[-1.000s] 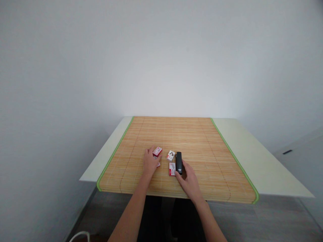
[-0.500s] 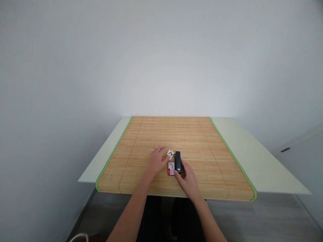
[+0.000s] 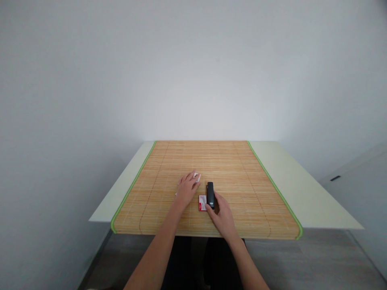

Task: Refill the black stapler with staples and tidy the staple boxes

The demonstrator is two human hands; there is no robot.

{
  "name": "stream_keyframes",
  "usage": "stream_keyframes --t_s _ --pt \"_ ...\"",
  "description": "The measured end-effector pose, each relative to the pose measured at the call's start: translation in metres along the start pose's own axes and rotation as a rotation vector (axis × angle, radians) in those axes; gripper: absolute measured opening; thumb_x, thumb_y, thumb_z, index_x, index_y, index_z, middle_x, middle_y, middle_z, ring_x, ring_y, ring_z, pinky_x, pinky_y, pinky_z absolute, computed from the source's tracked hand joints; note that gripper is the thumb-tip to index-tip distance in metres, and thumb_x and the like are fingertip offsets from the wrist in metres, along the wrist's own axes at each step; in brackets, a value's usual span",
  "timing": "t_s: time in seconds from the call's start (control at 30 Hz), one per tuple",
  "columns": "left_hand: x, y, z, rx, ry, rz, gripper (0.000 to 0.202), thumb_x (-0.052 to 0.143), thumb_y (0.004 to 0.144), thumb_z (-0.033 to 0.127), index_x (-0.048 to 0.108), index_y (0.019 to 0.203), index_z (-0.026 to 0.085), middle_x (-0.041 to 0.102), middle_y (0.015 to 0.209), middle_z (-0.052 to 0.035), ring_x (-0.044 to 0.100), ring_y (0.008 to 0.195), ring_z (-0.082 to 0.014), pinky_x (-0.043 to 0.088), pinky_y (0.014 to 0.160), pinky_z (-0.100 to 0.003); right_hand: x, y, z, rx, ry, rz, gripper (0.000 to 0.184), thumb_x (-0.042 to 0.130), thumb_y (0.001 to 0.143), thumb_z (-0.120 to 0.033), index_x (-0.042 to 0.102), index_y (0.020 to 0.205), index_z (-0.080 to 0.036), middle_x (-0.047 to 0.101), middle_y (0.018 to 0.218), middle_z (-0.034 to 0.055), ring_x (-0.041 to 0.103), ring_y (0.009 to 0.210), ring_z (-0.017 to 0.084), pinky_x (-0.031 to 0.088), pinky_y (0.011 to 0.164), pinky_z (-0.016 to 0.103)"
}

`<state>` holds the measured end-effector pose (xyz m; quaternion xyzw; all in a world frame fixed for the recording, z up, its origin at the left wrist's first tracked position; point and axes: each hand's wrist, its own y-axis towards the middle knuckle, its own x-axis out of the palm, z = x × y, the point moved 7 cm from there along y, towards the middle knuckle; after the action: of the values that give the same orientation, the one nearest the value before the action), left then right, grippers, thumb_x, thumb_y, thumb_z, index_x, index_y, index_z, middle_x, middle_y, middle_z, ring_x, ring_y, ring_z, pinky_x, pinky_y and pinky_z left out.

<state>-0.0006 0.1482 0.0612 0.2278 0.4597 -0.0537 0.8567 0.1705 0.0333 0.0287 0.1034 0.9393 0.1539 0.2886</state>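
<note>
A pale table stands against a white wall, its left and right margins bare. A bamboo mat with green edging covers the middle and runs from the far edge to the near edge, with wide open room across its far half and right side. The right hand lies near the mat's front edge, fingers loosely curled around the near end of a black stapler. The left hand, just to the left, lies flat and spread over a small white box, only a corner of which shows. A red-and-white box lies flat on the mat, touching the stapler's left side, between the two hands
</note>
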Motion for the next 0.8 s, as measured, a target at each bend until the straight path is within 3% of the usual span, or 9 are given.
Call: stream_keyframes --t_s 0.07,0.2,0.3,0.5,0.63,0.8 --pt "-0.003 -0.021 0.01 0.005 -0.023 0.041 0.04 0.053 0.101 0.032 0.058 0.14 0.035 0.056 0.148 -0.0024 0.044 0.138 -0.0269 0.032 0.117 -0.049 0.0 0.0 0.002 0.01 0.013 0.021 0.054 0.064 0.093 -0.043 0.052 0.144 -0.026 0.061 0.139 0.0112 0.056 0.129 0.032 0.043 0.114 0.054" --pt "0.007 -0.066 0.036 0.056 -0.053 -0.044 0.038 0.052 0.1 0.028 0.059 0.138 0.03 0.062 0.139 -0.0046 0.049 0.131 -0.0269 0.036 0.114 -0.048 0.0 0.002 0.012 0.035 0.056 0.056 0.049 0.067 0.089 -0.041 0.058 0.134 -0.023 0.066 0.129 0.0124 0.061 0.12 0.031 0.048 0.108 0.053" --pt "0.014 -0.085 0.045 0.035 -0.053 -0.054 0.035 0.052 0.101 0.028 0.061 0.135 0.03 0.065 0.132 -0.005 0.054 0.123 -0.0262 0.041 0.108 -0.047 -0.003 0.007 0.023 0.071 0.088 0.046 0.044 0.067 0.086 -0.035 0.061 0.128 -0.022 0.069 0.12 0.0111 0.065 0.111 0.03 0.053 0.101 0.051" --pt "0.024 -0.091 0.051 -0.039 -0.027 0.017 0.028 0.063 0.096 0.035 0.064 0.123 0.029 0.065 0.117 -0.0068 0.057 0.11 -0.0275 0.046 0.098 -0.045 -0.012 0.038 0.029 0.019 0.067 -0.089 0.043 0.059 0.083 -0.021 0.065 0.126 -0.024 0.071 0.118 0.0081 0.066 0.11 0.027 0.052 0.102 0.048" --pt "0.032 -0.089 0.058 -0.129 0.007 0.088 0.018 0.066 0.093 0.043 0.064 0.1 0.026 0.063 0.101 -0.0071 0.059 0.101 -0.0283 0.047 0.089 -0.045 -0.016 0.064 0.035 -0.003 0.079 -0.199 0.047 0.06 0.077 -0.017 0.071 0.122 -0.025 0.074 0.12 0.0055 0.067 0.113 0.026 0.051 0.105 0.047" --pt "0.04 -0.084 0.061 -0.235 0.041 0.149 0.025 0.064 0.092 0.048 0.06 0.086 0.025 0.061 0.09 -0.0088 0.06 0.094 -0.0301 0.047 0.084 -0.047 -0.015 0.079 0.042 -0.007 0.081 -0.281 0.048 0.061 0.076 -0.017 0.073 0.121 -0.025 0.076 0.118 0.0041 0.07 0.11 0.025 0.053 0.102 0.047"
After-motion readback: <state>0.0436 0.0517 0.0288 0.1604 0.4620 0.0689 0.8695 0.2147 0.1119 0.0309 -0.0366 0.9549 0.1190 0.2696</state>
